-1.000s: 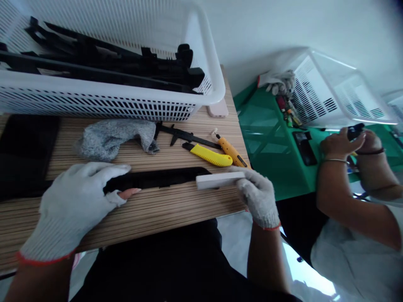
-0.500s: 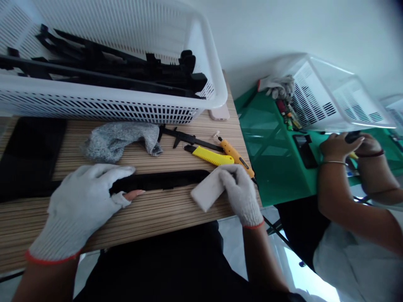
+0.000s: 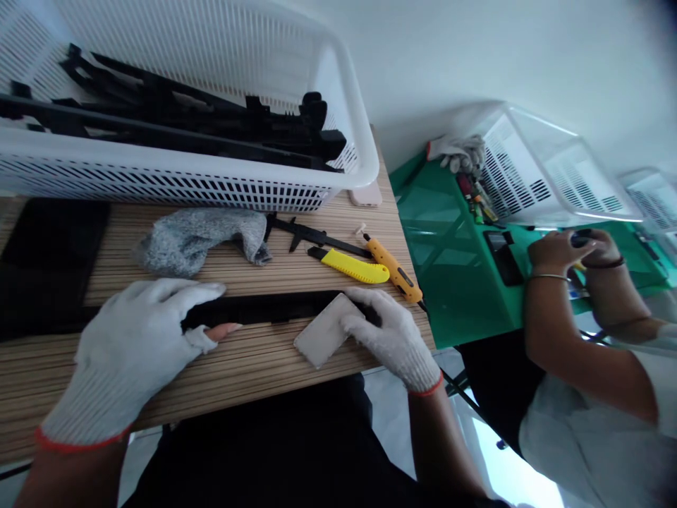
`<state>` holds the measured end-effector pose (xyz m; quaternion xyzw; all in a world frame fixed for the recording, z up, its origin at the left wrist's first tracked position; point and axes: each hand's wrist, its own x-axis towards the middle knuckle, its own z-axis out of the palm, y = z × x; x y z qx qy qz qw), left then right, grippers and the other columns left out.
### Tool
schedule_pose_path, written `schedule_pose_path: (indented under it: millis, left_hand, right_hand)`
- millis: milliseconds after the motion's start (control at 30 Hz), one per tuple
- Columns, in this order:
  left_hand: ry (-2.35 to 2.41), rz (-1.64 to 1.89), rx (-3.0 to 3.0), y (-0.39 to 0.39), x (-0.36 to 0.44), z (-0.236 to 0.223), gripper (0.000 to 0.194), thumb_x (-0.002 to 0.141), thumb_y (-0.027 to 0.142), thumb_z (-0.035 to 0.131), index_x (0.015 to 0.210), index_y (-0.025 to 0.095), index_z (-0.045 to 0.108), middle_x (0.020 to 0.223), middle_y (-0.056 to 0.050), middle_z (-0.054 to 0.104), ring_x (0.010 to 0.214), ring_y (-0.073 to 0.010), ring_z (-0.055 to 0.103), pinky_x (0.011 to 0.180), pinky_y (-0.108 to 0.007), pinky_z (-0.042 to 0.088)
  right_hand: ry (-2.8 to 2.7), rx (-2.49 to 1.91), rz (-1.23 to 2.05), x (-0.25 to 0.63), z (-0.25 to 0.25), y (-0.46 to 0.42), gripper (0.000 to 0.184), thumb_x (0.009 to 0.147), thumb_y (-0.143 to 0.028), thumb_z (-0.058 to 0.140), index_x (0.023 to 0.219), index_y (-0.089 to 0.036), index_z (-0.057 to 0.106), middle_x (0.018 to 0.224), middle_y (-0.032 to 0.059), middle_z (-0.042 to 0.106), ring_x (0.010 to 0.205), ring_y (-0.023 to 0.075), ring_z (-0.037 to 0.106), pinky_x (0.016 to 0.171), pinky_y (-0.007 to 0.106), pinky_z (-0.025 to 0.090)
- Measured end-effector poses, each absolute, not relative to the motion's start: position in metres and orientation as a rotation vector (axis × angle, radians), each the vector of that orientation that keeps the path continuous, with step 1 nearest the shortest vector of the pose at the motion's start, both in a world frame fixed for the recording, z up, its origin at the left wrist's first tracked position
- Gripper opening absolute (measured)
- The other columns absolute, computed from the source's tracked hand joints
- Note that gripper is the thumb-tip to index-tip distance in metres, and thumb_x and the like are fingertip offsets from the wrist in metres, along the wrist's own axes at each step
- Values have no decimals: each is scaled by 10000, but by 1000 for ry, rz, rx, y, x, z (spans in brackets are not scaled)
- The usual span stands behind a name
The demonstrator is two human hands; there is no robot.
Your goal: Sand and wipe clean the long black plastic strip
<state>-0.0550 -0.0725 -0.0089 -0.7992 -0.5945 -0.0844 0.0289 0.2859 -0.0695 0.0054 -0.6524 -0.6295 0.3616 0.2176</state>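
A long black plastic strip (image 3: 259,307) lies across the wood-grain table. My left hand (image 3: 140,339), in a white knit glove with the thumb tip bare, is closed around the strip's left part. At the strip's right end my gloved right hand (image 3: 388,331) pinches a flat white pad (image 3: 325,331), which overlaps the strip. The right end of the strip is partly hidden by the pad and fingers. Beyond the strip lie a crumpled grey cloth (image 3: 204,236), a yellow utility knife (image 3: 354,266), a black caliper (image 3: 317,236) and an orange-handled tool (image 3: 394,270).
A white basket (image 3: 174,166) of black plastic parts stands along the table's back. At left lies a dark flat panel (image 3: 50,247). A green table (image 3: 449,261) adjoins on the right, where a co-worker's hands (image 3: 576,250) hold a dark object near another basket (image 3: 560,169).
My right hand and the white pad have moved slightly left, and the fingers now reach over the strip's right end. My left hand keeps its grip. The view has shifted slightly.
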Motion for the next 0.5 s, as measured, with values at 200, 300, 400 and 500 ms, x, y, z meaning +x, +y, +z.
schedule_pose_path:
  millis: [200,300,400,500]
  left_hand:
    - [-1763,-275,-2431,-71,-54,-8,979,1021,772,77,1071,159,839,1004,-171,816,816,-375,758,657,-478,572]
    - [-1765,-275,-2431,-71,-55,-8,996,1018,768,52,1066,163,842,990,-171,817,790,-373,758,643,-478,573]
    - [-1797,-272,-2439,-72,-56,-9,1005,1013,775,47,1093,160,839,1007,-169,821,799,-374,759,651,-485,575]
    - [-1840,-239,-2481,-72,-56,-10,1031,991,802,37,1120,161,834,1043,-166,823,848,-386,759,689,-506,579]
  right_hand:
    - [-1742,-1761,1037,283,7,-69,274,909,-428,710,1123,-273,784,1163,38,782,1113,258,740,1011,446,564]
    - [-1738,-1720,996,283,5,-70,250,904,-413,721,1098,-269,786,1160,42,776,1113,251,736,999,425,567]
    - [-1743,-1694,968,283,3,-71,229,900,-383,721,1089,-271,785,1151,41,772,1096,242,733,982,405,573]
    - [-1744,-1675,947,282,1,-72,206,893,-355,721,1072,-273,781,1150,36,768,1089,234,726,979,393,572]
